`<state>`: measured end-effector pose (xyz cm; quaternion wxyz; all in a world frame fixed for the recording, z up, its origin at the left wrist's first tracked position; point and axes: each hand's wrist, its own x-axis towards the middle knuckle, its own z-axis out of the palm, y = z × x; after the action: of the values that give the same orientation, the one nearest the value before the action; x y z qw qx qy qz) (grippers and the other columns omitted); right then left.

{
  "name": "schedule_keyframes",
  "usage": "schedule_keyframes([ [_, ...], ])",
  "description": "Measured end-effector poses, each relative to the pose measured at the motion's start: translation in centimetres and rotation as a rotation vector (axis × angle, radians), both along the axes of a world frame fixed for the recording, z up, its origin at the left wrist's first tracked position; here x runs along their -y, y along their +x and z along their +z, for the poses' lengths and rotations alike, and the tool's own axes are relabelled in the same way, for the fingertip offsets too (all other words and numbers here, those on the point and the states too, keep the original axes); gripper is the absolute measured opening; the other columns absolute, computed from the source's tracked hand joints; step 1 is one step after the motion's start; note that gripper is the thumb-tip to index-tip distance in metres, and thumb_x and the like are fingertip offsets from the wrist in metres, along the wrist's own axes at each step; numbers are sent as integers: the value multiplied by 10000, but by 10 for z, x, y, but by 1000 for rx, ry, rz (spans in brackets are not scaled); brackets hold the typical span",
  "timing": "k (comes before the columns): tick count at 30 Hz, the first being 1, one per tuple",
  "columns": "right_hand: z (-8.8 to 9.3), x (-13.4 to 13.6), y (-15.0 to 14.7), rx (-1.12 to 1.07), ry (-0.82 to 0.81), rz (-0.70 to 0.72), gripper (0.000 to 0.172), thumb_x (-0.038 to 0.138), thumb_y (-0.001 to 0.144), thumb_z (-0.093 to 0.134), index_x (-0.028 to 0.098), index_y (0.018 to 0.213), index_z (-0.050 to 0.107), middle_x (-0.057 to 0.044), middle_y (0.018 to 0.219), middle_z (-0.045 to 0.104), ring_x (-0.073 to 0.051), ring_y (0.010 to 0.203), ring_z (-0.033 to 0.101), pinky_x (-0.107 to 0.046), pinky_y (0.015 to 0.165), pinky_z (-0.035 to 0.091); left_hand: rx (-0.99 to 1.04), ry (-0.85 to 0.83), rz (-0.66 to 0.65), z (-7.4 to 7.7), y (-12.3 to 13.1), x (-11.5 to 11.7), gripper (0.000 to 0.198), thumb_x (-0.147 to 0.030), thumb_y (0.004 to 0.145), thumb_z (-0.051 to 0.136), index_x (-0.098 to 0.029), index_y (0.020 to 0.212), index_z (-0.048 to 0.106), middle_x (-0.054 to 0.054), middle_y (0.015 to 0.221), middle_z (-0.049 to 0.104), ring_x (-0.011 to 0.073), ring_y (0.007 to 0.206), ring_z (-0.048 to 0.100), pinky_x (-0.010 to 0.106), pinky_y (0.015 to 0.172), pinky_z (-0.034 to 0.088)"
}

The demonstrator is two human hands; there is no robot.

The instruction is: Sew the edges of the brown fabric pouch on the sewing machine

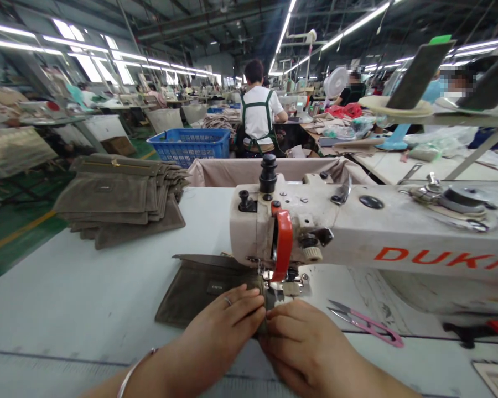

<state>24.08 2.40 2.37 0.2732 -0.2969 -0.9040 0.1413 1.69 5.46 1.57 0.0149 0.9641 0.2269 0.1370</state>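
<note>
A dark olive fabric piece [199,287] lies flat on the table under the presser foot [284,284] of a white sewing machine [357,232]. My left hand [222,326] rests on the fabric's near edge, fingers together and pressing it down. My right hand [302,342] meets it just in front of the needle, fingers curled and pinching the same edge. A ring shows on my left hand and a thin bracelet on that wrist.
A stack of similar olive fabric pieces [120,199] sits at the table's left. Pink thread snips [367,323] lie right of my hands. Behind the table stand a cloth bin [232,171] and a blue crate [191,145]. A person in a white shirt [258,110] works farther back.
</note>
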Motion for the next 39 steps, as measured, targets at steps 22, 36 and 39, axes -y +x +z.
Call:
schedule_keyframes([
  [22,-6,-1,-3,-34,13,-84,277,106,925,503,173,1173,608,-59,1065,679,-223,1032,590,-370,862,501,54,-80,-23,4,1,-21,222,-77,996,414,-129,1151,565,68,1122,640,196,1097,569,380,1048,444],
  [36,-6,-1,6,20,-76,-158,243,116,904,501,193,1092,633,-62,957,615,-246,912,511,-422,798,463,146,-93,-63,10,3,-19,214,-72,993,402,-126,1037,604,68,1026,620,189,978,564,364,941,473],
  [39,-5,-2,5,21,-78,-156,258,108,894,501,195,1098,633,-62,956,615,-248,910,513,-427,797,467,128,-102,-65,10,6,-21,229,-63,989,394,-128,968,613,58,940,610,185,914,564,358,879,478],
])
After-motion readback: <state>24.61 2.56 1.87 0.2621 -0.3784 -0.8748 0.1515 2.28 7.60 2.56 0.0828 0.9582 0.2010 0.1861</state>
